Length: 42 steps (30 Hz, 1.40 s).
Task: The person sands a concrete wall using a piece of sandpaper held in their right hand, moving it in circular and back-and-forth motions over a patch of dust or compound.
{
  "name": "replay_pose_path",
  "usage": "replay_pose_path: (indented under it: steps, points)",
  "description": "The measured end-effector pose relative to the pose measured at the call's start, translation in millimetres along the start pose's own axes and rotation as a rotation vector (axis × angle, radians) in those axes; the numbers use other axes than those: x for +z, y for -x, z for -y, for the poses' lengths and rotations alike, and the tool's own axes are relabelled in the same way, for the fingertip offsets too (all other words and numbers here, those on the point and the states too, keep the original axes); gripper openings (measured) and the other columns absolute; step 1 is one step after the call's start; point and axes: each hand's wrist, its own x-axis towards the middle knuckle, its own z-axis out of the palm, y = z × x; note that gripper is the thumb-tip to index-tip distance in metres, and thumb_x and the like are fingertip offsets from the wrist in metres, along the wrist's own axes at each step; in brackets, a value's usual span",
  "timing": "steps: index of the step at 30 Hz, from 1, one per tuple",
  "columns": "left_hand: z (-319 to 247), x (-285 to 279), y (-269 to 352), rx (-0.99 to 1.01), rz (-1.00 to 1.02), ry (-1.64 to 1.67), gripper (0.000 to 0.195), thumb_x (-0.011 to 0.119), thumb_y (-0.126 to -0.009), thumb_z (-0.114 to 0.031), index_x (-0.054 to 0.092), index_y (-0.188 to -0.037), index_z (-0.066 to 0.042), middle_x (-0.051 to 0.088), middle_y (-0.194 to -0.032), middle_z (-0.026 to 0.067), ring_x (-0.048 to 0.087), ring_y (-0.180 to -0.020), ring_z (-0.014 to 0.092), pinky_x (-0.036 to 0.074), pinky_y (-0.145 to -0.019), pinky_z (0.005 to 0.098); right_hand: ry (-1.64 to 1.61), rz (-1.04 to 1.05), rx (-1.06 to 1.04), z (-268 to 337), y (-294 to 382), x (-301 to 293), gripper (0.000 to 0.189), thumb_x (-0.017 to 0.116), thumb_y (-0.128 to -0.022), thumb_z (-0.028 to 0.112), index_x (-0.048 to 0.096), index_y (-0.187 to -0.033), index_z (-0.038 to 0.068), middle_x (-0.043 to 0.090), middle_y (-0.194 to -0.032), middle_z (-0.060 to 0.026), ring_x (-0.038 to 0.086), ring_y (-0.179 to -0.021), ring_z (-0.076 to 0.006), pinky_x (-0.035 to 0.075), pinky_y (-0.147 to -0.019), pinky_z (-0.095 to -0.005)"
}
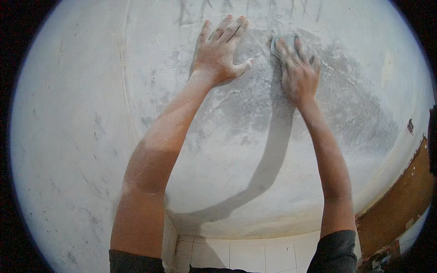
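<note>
A white wall (239, 163) with grey, scuffed patches fills most of the head view. Near the top centre, my left hand (220, 53) lies flat against it with fingers spread, holding nothing; its thumb is dusted white. To its right, my right hand (298, 70) presses a thin, pale bluish sheet or pad (290, 39) to the wall under its fingers. Most of that pad is hidden by the fingers, so its material cannot be told. Whitish dust covers the right fingers too. Dark marks like drawn strokes (205, 12) run along the wall above both hands.
Light tiles (247, 254) show at the bottom, below the wall's lower edge. A brown surface (396, 208) with a chipped border lies at the lower right. A small dark hole or fitting (410, 126) is in the wall at the right. My arm casts a long shadow on the wall.
</note>
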Motion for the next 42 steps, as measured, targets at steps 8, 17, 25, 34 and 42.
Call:
replay_pose_path:
  steps: [8,17,25,34,42]
  points:
    - [10.2,-4.1,1.5,0.034,0.027,0.002,0.098,0.064,-0.09,-0.063,0.025,-0.172,-0.023,0.022,-0.179,-0.0058,0.017,-0.165,0.019,0.006,-0.135,0.0562,-0.016,0.009,0.113,18.4,-51.5,1.9,0.055,0.054,-0.108,0.031,0.046,-0.162,0.04,0.043,-0.169,0.0171,0.039,-0.158,-0.0203,0.033,-0.124,-0.0584]
    - [-2.9,-5.2,2.5,0.003,0.026,0.025,0.102,0.066,-0.088,-0.064,0.027,-0.171,-0.022,0.022,-0.179,-0.0045,0.017,-0.165,0.018,0.009,-0.135,0.0543,0.075,0.025,0.101,4.1,-37.3,-4.7,0.058,0.057,-0.106,0.023,0.049,-0.161,0.039,0.047,-0.167,0.0153,0.04,-0.157,-0.0212,0.033,-0.125,-0.0577]
    - [7.5,-8.6,8.0,0.032,0.016,0.034,0.098,0.067,-0.088,-0.061,0.03,-0.17,-0.022,0.026,-0.177,-0.0045,0.02,-0.164,0.019,0.009,-0.135,0.0544,-0.102,-0.044,-0.033,36.1,-7.8,7.0,0.066,0.058,-0.097,0.015,0.051,-0.159,0.036,0.05,-0.165,0.0123,0.044,-0.154,-0.0242,0.034,-0.122,-0.0621]
    - [0.1,-9.2,6.2,0.01,0.029,0.071,0.097,0.068,-0.088,-0.059,0.03,-0.17,-0.024,0.024,-0.178,-0.007,0.02,-0.164,0.018,0.009,-0.136,0.0544,0.035,-0.062,-0.005,21.5,-60.1,0.1,0.06,0.058,-0.099,0.021,0.053,-0.157,0.037,0.052,-0.164,0.014,0.049,-0.151,-0.0219,0.03,-0.124,-0.0645]
    - [7.0,-9.5,14.7,0.029,0.039,0.031,0.1,0.07,-0.086,-0.06,0.03,-0.17,-0.024,0.026,-0.177,-0.008,0.02,-0.163,0.017,0.01,-0.136,0.0533,-0.038,-0.004,0.061,27.0,12.5,-3.9,0.056,0.057,-0.102,0.021,0.056,-0.155,0.037,0.053,-0.162,0.0139,0.049,-0.151,-0.021,0.029,-0.123,-0.0663]
